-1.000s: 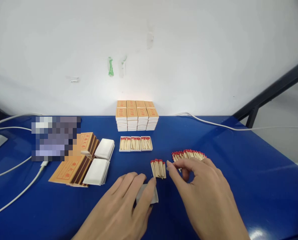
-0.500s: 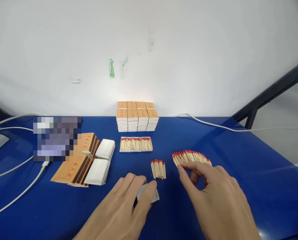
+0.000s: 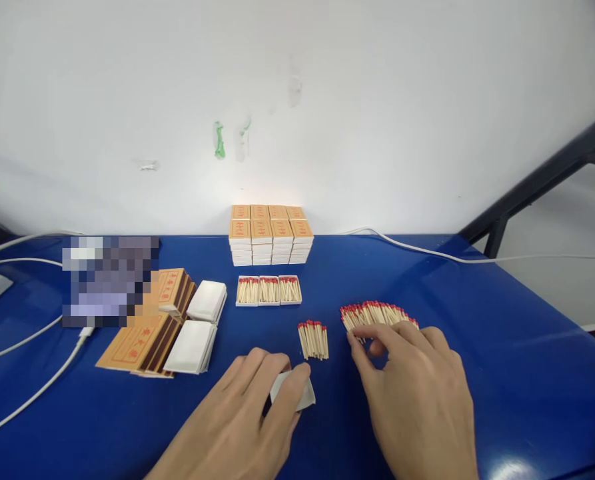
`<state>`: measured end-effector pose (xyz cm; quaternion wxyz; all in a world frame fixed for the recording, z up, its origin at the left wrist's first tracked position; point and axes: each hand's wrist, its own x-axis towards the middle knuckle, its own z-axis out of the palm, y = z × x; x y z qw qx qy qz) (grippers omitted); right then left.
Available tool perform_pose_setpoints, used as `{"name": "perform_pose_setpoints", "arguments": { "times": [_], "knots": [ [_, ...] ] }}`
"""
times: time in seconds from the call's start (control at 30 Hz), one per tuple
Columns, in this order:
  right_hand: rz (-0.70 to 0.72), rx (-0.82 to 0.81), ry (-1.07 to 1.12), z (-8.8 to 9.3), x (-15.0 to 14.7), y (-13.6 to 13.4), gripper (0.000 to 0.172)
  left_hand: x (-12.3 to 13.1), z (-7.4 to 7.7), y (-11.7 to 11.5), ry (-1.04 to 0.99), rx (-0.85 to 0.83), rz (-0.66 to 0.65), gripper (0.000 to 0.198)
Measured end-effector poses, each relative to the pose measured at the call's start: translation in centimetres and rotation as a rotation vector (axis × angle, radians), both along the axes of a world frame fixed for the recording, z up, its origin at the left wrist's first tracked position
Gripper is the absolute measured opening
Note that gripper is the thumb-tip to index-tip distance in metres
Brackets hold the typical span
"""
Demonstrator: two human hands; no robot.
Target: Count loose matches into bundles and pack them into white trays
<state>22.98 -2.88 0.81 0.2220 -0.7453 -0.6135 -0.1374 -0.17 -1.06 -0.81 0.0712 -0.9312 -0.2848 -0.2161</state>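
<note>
Left hand [image 3: 247, 417] is closed around a white tray [image 3: 300, 395], with the thumb on its right edge and the fingers bent over its left side, so only one part of the tray can be seen. This tray lies on the blue table [image 3: 502, 333] just in front of the small bundle of matches [image 3: 314, 340], near to it but not touching. The red heads of the bundle point away from the person.

Right hand [image 3: 420, 393] is to the right of the small bundle of matches, half curled with the palm down. Its fingertips [image 3: 357, 341] rest at the near edge of the long row of matches [image 3: 377, 313], which is spread to the right of the bundle and a little further back. Whether any matches are pinched between thumb and finger I cannot tell, because the fingers cover that place.

Behind the bundle, slightly to the left, three filled trays [image 3: 268, 291] stand side by side, and further behind them is the stack of closed matchboxes [image 3: 270, 235]. Well to the left of the bundle lie orange sleeves [image 3: 140, 340] and empty white trays [image 3: 193, 347], and beyond them a white cable [image 3: 32, 395].
</note>
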Motion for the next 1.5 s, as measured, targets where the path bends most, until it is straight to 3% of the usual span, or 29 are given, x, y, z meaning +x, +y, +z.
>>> {"name": "perform_pose_setpoints", "arguments": {
  "times": [0.63,0.87,1.0,1.2,1.5],
  "knots": [
    [0.019,-0.009,-0.114,0.3,-0.3,0.3,0.035,0.1,-0.1,0.1,-0.021,0.004,-0.003,0.045],
    [0.051,-0.045,0.151,1.3,-1.1,0.5,0.024,0.0,0.3,0.1,-0.010,0.001,-0.001,0.045],
    [0.072,-0.067,0.285,1.9,-2.0,1.0,0.026,0.0,0.0,0.1,0.014,-0.013,-0.003,0.046],
    [0.054,-0.091,0.309,2.3,-2.8,1.4,0.028,0.1,-0.3,0.2,-0.015,-0.015,-0.005,0.048],
    [-0.073,-0.164,0.323,2.5,-1.4,0.6,0.042,0.1,-0.3,0.1,-0.024,-0.020,0.003,0.048]
  ]
}}
